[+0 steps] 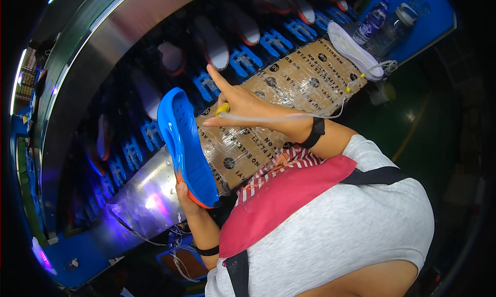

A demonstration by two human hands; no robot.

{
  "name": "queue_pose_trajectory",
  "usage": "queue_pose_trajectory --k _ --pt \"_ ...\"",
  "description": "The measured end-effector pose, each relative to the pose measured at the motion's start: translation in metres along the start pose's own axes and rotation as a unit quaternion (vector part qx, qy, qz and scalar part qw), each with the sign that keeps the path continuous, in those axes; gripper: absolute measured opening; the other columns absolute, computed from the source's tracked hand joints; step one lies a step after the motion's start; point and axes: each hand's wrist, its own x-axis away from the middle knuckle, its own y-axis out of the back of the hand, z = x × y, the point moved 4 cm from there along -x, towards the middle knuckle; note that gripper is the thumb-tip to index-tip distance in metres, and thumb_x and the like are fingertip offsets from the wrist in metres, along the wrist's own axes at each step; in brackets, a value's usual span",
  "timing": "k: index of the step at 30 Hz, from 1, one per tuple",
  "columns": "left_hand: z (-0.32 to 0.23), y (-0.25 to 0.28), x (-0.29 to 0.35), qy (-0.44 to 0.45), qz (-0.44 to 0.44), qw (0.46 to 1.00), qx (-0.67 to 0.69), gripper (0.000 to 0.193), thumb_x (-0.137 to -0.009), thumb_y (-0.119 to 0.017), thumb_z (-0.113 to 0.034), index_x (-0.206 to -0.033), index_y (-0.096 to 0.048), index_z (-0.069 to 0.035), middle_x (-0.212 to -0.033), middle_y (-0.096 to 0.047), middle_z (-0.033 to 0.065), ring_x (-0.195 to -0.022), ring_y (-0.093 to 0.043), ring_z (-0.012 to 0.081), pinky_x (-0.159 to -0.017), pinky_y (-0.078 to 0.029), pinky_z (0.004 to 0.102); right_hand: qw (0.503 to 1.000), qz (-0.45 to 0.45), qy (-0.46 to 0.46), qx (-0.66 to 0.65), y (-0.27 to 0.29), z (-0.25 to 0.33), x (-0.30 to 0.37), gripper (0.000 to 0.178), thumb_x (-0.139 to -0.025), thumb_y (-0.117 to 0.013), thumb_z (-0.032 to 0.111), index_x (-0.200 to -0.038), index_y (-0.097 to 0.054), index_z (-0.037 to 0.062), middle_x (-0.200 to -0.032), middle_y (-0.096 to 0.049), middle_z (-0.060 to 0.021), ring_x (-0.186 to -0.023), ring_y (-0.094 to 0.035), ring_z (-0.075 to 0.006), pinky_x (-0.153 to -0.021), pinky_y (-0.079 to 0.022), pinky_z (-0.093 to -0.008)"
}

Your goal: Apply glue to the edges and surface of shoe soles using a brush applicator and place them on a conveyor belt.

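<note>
Two hands at work over bench (289, 85), cardboard-covered, taped. Left hand (187, 200) grips heel end of blue sole (187, 144), fingers closed round its orange edge; sole held on edge, above bench's near-left corner. Right hand (235, 103) just beside sole, index finger raised, other fingers pinching yellow-tipped tool (222, 109); thin clear tube (289, 116) runs from tool across bench. White sole (354, 49) lies at bench's far end, near two bottles (380, 23). Conveyor (155, 90) behind carries soles on blue holders.

Shoe factory, soles (217, 46) on blue conveyor racks (245, 59)
</note>
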Motion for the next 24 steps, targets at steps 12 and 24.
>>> queue_pose_trajectory --k 12,24 --pt "0.0 -0.005 -0.001 -0.013 -0.005 0.983 -0.181 0.077 -0.072 -0.059 -0.047 -0.125 -0.036 0.005 -0.113 -0.05 0.0112 -0.102 -0.051 0.0195 -0.087 -0.041 0.0313 0.979 0.076 -0.075 -0.174 -0.027 0.011 0.008 0.13 -0.059 -0.082 0.028 -0.134 0.023 0.0108 -0.123 -0.041 -0.0312 -0.117 -0.043 -0.0351 -0.097 -0.033 -0.0361" --pt "-0.003 -0.014 0.008 -0.067 0.012 0.967 -0.245 0.076 -0.073 -0.059 -0.044 -0.124 -0.038 0.009 -0.115 -0.051 0.0144 -0.102 -0.051 0.0203 -0.09 -0.038 0.0312 0.98 0.062 -0.034 -0.184 -0.049 0.006 0.01 0.141 -0.046 -0.084 0.043 -0.131 0.017 -0.0074 -0.12 -0.043 -0.0327 -0.112 -0.046 -0.0386 -0.097 -0.033 -0.0332"
